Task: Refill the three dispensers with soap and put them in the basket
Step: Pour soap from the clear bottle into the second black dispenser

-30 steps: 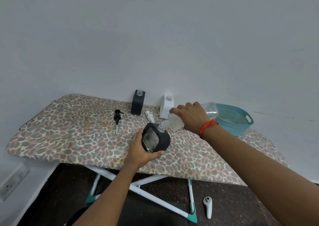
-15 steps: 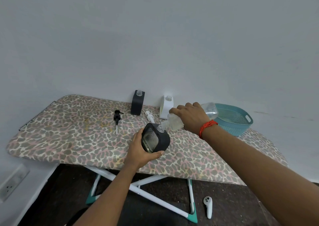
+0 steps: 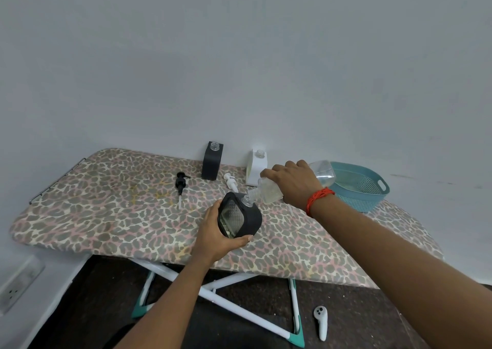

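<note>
The left hand (image 3: 213, 238) grips the dark dispenser (image 3: 239, 217) over the near part of the ironing board (image 3: 119, 210), tilting it so its open neck faces up and to the right. The right hand (image 3: 295, 182) clasps the clear refill bottle (image 3: 269, 193) round its middle. The bottle's long axis slopes down and leftward, its spout meeting the dispenser's mouth (actual contact cannot be told). The pour likely hinges on that alignment. The basket (image 3: 372, 174) sits beyond the right hand, at the board's right end, well apart from the left hand
</note>
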